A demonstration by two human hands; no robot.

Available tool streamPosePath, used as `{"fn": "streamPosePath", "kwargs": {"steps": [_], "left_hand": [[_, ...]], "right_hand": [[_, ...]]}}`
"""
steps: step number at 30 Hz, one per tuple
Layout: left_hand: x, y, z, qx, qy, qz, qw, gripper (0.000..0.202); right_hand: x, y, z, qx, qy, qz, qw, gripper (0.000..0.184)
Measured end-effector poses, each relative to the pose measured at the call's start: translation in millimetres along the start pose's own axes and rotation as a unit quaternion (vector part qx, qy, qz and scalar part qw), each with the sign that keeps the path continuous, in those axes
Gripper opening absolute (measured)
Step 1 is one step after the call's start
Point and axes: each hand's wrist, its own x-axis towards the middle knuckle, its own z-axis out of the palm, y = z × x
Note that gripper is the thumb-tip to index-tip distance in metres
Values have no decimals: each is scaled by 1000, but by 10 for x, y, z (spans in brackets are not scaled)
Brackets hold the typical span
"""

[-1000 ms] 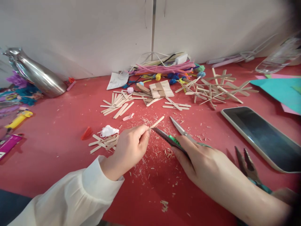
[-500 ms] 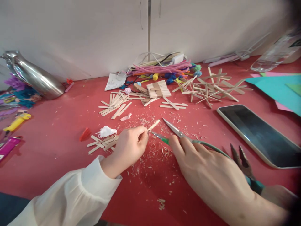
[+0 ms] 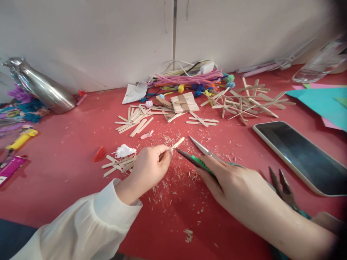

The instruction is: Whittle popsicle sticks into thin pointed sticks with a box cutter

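My left hand (image 3: 150,162) is closed in a pinch around a wooden craft stick (image 3: 178,143), whose free end points up and to the right. My right hand (image 3: 235,187) grips a green utility knife (image 3: 202,163). Its dark blade points left, with the tip close to the stick beside my left fingers; whether they touch I cannot tell. Just behind the knife lies a pair of scissors (image 3: 200,145), its handles partly covered by my right hand. Fine wood shavings (image 3: 173,177) are scattered under and around both hands.
Craft stick piles (image 3: 135,117) lie behind and left of my hands. A phone (image 3: 300,155) and pliers (image 3: 283,186) lie to the right. A steel jug (image 3: 45,86), pink pipe cleaners (image 3: 187,77), a clear bottle (image 3: 317,65) and coloured paper (image 3: 320,103) stand or lie further out.
My right hand has rolled over, so more of the knife's green handle and dark blade shows. My left hand keeps its pinch on the craft stick. The view has shifted slightly.
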Motion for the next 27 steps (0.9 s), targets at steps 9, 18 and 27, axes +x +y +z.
{"fn": "streamPosePath", "kwargs": {"steps": [9, 18, 27], "left_hand": [[-22, 24, -3, -8, 7, 10, 1000, 27], [-38, 7, 15, 14, 42, 55, 998, 27], [-48, 31, 41, -14, -13, 38, 999, 30]], "right_hand": [[19, -36, -36, -17, 1, 1, 1000, 33], [21, -25, -28, -12, -6, 4, 1000, 23], [-25, -161, -159, -238, -42, -57, 969, 35]]}}
